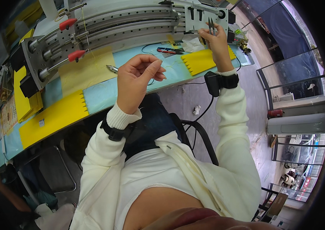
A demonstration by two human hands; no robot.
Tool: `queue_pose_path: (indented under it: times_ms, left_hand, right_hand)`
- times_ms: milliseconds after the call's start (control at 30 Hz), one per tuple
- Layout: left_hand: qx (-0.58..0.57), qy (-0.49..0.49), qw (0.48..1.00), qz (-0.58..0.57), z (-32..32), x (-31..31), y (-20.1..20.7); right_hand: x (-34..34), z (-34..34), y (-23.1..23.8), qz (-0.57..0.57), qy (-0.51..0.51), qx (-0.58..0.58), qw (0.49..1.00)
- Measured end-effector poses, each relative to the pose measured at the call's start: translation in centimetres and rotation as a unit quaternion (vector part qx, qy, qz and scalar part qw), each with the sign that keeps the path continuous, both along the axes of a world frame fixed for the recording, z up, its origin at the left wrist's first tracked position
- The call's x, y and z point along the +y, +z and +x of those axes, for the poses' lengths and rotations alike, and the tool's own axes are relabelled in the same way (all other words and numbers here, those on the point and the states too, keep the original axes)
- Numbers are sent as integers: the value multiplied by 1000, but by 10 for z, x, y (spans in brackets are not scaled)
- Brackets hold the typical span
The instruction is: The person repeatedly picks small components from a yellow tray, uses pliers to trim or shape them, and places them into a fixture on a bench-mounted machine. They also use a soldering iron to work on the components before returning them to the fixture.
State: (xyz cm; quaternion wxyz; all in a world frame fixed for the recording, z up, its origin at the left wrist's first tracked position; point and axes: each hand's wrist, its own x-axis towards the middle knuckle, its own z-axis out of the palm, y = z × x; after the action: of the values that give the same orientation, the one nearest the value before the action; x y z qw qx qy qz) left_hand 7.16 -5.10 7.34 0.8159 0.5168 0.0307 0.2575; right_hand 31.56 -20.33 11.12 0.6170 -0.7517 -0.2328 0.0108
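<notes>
1. The pointed metal tool (pixel 211 26) is in the right hand (pixel 218 41), its slim tips standing up past the fingers; whether it is tweezers or small pliers I cannot tell.
2. The right hand is raised and closed around that tool, in front of the pale end plate (pixel 189 25) of the rail machine.
3. The left hand (pixel 136 76) is held above the near edge of the bench, fingers curled and thumb drawn against the forefinger; I cannot tell whether anything thin is pinched there.
4. Between the two hands, on the bench's light blue covering (pixel 101 90), lie red-and-black cutters (pixel 170 51), with a crumpled white tissue (pixel 192 45) just beyond them.
5. Below the right hand is a yellow mat (pixel 197 63) with a toothed edge.
6. Just left of the left hand, a silver pen-shaped tool (pixel 111 68) rests by a translucent yellow sheet (pixel 87 73).
7. Farther left of that hand are two red-handled clips (pixel 77 55) on the rail machine (pixel 128 27), which stretches beyond both hands, and a second yellow mat (pixel 51 120).
8. Black straps (pixel 229 81) circle both wrists.
</notes>
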Motion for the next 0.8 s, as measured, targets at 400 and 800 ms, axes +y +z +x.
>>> queue_pose_path:
  times_ms: [400,800]
  left_hand:
    - [-11,83,996,21,-3,33,9]
    - [-19,137,990,13,-64,82,-1]
  right_hand:
    - [10,45,22,-197,4,-16,980]
    - [74,-91,34,-212,337,-325,858]
